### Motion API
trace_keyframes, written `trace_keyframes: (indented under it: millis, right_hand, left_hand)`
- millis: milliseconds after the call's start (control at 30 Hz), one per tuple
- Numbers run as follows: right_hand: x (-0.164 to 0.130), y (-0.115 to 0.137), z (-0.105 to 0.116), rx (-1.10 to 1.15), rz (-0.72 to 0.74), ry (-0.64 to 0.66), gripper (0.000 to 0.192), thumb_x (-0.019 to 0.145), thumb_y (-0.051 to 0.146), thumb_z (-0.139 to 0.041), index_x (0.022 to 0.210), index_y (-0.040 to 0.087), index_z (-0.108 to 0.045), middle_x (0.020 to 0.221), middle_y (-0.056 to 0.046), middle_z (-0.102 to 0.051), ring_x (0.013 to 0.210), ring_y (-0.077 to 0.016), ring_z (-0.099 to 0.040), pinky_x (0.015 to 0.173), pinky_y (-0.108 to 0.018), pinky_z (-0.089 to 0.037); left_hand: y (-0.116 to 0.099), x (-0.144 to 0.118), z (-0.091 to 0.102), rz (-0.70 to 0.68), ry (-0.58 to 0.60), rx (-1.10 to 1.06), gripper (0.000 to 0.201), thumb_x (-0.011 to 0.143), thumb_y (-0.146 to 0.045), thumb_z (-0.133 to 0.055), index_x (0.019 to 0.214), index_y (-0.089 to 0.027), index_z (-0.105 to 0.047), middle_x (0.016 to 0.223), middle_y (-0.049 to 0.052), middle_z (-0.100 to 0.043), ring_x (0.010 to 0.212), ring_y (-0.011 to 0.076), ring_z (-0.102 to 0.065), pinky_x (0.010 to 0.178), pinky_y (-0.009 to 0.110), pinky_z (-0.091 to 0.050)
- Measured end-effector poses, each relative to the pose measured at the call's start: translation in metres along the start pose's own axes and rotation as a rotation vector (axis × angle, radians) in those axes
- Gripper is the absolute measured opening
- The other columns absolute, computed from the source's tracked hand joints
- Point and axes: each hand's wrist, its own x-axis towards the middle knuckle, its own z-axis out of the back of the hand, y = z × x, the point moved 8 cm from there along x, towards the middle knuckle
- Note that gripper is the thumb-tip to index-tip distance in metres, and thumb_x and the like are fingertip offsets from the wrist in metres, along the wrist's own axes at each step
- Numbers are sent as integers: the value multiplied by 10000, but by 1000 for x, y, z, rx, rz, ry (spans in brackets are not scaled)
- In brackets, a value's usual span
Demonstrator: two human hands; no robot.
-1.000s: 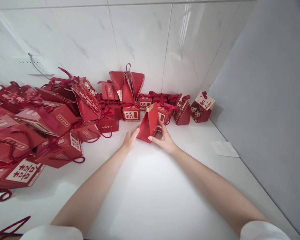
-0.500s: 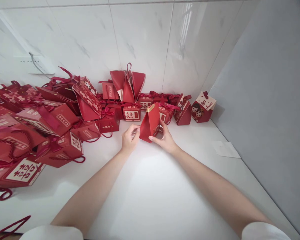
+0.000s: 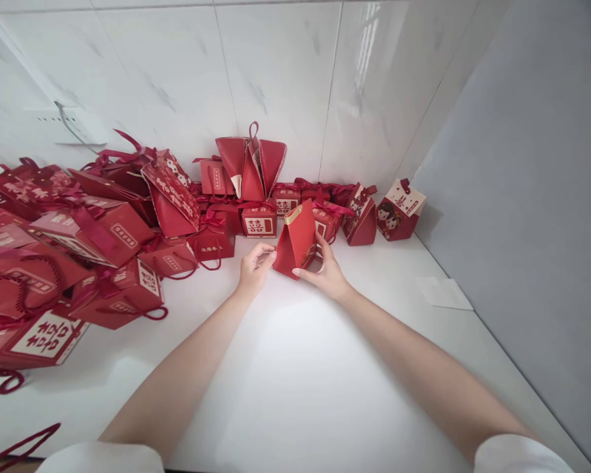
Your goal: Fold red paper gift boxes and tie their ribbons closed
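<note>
My right hand (image 3: 328, 272) is closed on the small red gift bag (image 3: 295, 240), thumb along its lower front edge and fingers wrapped behind its right side. My left hand (image 3: 253, 266) sits just at the bag's left edge, fingers curled with the tips meeting the lower left corner; I cannot tell whether it pinches the paper or only touches it.

The bag stands on the white counter (image 3: 295, 368), near the back, a little right of centre. It is taller than wide, so its long axis runs bottom to top, leaning slightly right. Its gold-trimmed mouth points up and away from me, toward the wall; its narrow folded base rests low between my two hands. The front face I see is plain red.

Directly behind the bag a row of small red boxes (image 3: 259, 225) with ribbons lines the foot of the tiled wall (image 3: 276, 79). Above them an opened red box (image 3: 251, 164) spreads its flaps upward. To the right stand a red pyramid-shaped box (image 3: 360, 220) and a box with a cartoon couple (image 3: 398, 210), close to the grey side panel (image 3: 532, 197). A white paper slip (image 3: 443, 292) lies flat on the counter near that panel. To the left, a large heap of red bags and boxes (image 3: 69, 256) with cord handles covers the counter.
</note>
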Motion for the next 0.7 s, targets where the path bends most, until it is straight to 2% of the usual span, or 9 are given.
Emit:
trace_keyframes:
  millis: [200,433,700]
  right_hand:
    - [1,-7,5,-24,26,-48,1154,618,513,-847,1540,283,-191,1544,-129,-312,1385,-318,-363,1141,-536,-333]
    - [1,-8,5,-50,30,-49,1153,617,515,-847,1536,282,-192,1543,-130,-304,1385,-307,-365,1144,-524,-332]
    - [2,-8,4,-40,32,-46,1147,616,515,-848,1533,271,-203,1542,-137,-306,1391,-307,-361,1139,-526,-337]
  left_hand:
    - [12,1,-2,51,41,-59,260,801,-437,-661,863,-193,-599,871,25,-661,781,166,-625,715,284,-509]
    - [9,1,-2,39,43,-36,239,783,-402,-671,863,-191,-592,913,42,-683,828,192,-656,741,304,-517]
    - [11,0,-3,94,40,-75,293,819,-480,-636,832,-192,-590,763,0,-626,710,145,-618,697,277,-529]
